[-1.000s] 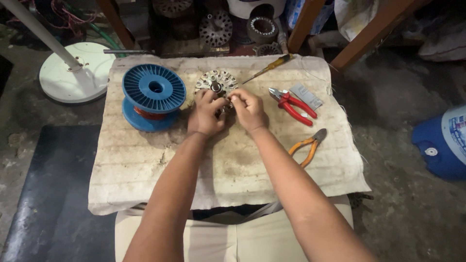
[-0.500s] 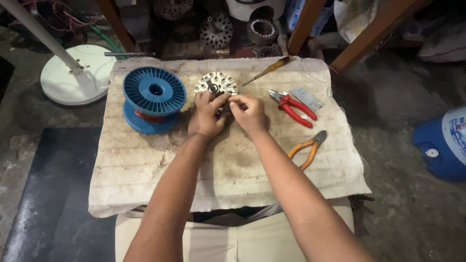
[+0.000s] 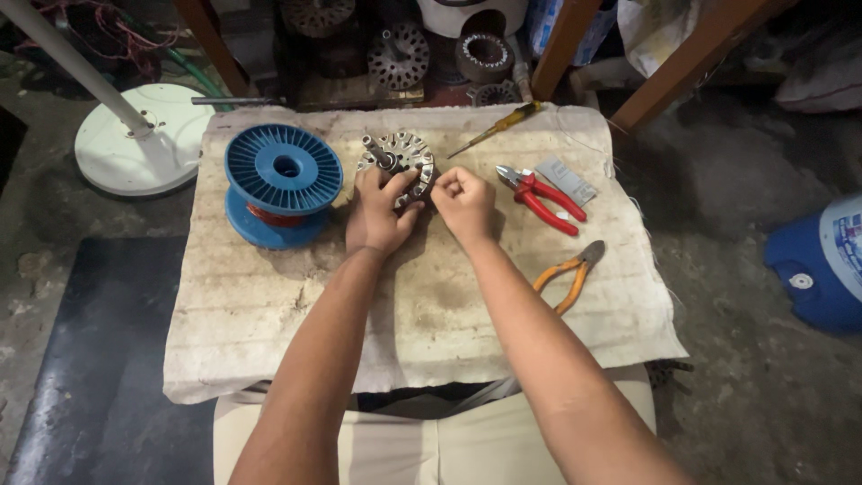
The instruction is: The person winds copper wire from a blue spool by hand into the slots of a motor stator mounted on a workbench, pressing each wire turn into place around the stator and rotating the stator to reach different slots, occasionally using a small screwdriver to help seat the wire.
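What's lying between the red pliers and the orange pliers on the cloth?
Nothing: in the head view the stretch of cloth between the red pliers and the orange pliers is bare.

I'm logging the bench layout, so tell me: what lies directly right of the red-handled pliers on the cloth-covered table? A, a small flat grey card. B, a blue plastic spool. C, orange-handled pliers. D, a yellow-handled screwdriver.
A: the small flat grey card lies just right of the red-handled pliers; the blue plastic spool stands far left.
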### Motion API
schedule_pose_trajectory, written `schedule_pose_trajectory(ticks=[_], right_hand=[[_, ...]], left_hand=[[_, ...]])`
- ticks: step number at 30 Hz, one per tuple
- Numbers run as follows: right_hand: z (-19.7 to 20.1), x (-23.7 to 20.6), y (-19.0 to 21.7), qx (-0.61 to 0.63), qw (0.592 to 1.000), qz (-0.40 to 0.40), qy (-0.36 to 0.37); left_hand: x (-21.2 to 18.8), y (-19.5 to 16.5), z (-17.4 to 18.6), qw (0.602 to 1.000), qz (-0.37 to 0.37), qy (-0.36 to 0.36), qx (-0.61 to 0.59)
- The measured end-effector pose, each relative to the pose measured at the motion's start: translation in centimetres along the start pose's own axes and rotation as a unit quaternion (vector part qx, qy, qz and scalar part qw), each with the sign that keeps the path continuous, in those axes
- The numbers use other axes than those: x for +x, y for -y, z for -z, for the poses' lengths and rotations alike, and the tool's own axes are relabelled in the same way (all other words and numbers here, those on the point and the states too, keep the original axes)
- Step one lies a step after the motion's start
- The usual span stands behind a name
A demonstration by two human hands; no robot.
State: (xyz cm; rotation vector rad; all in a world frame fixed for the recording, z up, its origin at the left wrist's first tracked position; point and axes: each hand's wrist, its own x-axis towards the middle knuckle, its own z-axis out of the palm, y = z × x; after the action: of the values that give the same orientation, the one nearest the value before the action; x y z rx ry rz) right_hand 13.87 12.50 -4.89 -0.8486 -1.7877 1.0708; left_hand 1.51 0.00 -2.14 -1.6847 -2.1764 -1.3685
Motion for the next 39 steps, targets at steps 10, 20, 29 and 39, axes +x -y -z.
schedule_pose_trajectory(ticks=[10, 20, 29, 39], right_hand=[[0.5, -0.9, 1.4, 0.015, 0.999, 0.015, 0.029], [0.7, -1.6, 6.2, -0.238, 0.970, -0.011, 0.050], [1.1, -0.2, 5.5, -0.232, 0.968, -0.045, 0.084], [1.2, -1.2, 6.8, -0.157, 0.984, -0.085, 0.017]], left_hand=[[-0.1, 0.0, 0.1, 1.000, 0.004, -0.001, 0.001], [-0.1, 0.2, -0.1, 1.000, -0.004, 0.004, 0.016], [0.1, -0.1, 0.1, 1.000, 0.004, 0.016, 0.009], [0.1, 0.1, -0.4, 1.000, -0.003, -0.006, 0.023]])
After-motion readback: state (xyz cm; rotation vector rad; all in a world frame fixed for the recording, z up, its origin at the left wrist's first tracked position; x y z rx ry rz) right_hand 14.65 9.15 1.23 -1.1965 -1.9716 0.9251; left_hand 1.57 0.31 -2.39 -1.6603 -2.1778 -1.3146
